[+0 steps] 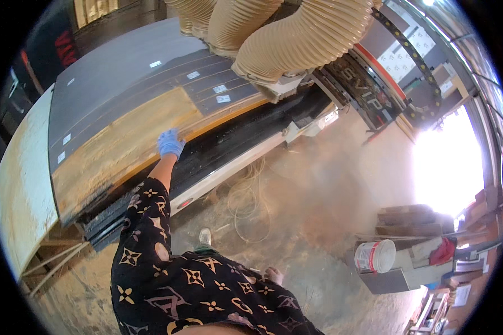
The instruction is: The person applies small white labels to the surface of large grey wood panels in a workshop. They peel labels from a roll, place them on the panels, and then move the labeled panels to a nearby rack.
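Observation:
My left hand point(170, 144), in a light blue glove, rests at the front edge of a wide grey panel point(123, 95) lying on a machine bed. Its fingers appear stretched out, on or just over a dusty tan section point(134, 125) of that panel, with nothing visible in them. Several small white labels are stuck to the grey surface, and thin cut lines run across it. My right hand does not show. A small pinkish shape at the hem of my dark patterned shirt point(190, 279) is too unclear to name.
Thick beige ribbed hoses point(302, 39) lead to a cutting head point(279, 84) beyond the panel. A white machine rail point(229, 170) runs in front of me. Loose cable point(251, 206) lies coiled on the dusty floor. At right stand a white bucket point(375, 256) and stacked boards point(411, 218).

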`<move>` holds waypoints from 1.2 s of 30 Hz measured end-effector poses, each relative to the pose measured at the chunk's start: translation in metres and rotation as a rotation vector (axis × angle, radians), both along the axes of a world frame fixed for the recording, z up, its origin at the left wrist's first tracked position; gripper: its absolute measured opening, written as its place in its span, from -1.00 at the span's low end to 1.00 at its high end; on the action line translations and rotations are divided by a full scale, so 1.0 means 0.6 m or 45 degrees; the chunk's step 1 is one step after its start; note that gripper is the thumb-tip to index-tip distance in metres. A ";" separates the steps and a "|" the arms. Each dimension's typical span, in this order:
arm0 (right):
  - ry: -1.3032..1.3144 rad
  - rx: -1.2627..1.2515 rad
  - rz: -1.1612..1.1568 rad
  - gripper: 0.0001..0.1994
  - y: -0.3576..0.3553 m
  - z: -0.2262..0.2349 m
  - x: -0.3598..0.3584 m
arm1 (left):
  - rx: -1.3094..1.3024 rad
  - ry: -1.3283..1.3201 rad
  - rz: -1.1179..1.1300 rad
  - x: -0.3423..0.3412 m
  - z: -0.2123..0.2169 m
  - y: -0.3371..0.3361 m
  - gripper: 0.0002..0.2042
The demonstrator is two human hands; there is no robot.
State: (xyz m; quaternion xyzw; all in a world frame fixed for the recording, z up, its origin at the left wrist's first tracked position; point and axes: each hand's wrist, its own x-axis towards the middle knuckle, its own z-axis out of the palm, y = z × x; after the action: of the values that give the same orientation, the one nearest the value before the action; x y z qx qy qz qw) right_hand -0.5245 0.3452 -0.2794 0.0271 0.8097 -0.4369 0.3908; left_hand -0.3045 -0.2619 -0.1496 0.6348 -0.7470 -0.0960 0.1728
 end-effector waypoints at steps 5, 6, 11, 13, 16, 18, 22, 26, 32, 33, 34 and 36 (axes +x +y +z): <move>-0.086 0.196 -0.106 -0.72 0.034 -0.018 0.065 | 0.114 -0.016 -0.091 -0.004 -0.075 -0.066 -0.61; -0.129 0.238 -0.114 -0.73 0.045 -0.022 0.074 | 0.125 -0.034 -0.074 0.005 -0.084 -0.072 -0.63; -0.248 0.228 -0.204 -0.72 0.095 -0.069 0.100 | 0.095 0.163 -0.227 0.032 -0.113 -0.055 -0.73; -0.174 0.249 -0.071 -0.73 0.096 -0.094 0.104 | 0.087 0.154 -0.326 0.038 -0.111 -0.027 -0.74; 0.296 0.398 0.591 -0.73 0.064 -0.127 0.109 | 0.170 0.291 -0.471 0.033 -0.103 0.028 -0.77; 0.323 0.309 0.505 -0.72 0.018 -0.142 0.109 | 0.252 0.283 -0.443 0.022 -0.095 0.057 -0.77; 0.097 0.040 0.004 -0.72 -0.101 -0.136 0.108 | 0.351 0.381 -0.534 -0.003 -0.090 0.121 -0.74; 0.119 -0.101 0.108 -0.71 -0.206 -0.062 0.120 | 0.521 0.261 -0.626 -0.035 -0.094 0.186 -0.71; -0.064 -0.516 0.043 -0.66 -0.457 0.075 0.067 | 0.604 0.264 -0.746 -0.099 -0.105 0.282 -0.61; 0.043 -0.570 0.092 -0.56 -0.508 0.089 0.057 | 0.621 0.316 -0.780 -0.109 -0.101 0.298 -0.55; -0.036 -0.534 0.246 -0.49 -0.524 0.092 0.062 | 0.644 0.299 -0.795 -0.099 -0.106 0.322 -0.54; -0.017 -0.458 0.325 -0.41 -0.602 0.100 0.041 | 0.684 0.268 -0.831 -0.122 -0.089 0.346 -0.51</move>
State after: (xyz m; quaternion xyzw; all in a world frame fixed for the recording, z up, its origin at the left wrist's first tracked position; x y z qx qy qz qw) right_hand -0.4997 -0.0159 -0.2192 -0.1429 0.7129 -0.5212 0.4469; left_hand -0.3776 -0.0543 -0.2030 0.3745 -0.8353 -0.4008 0.0374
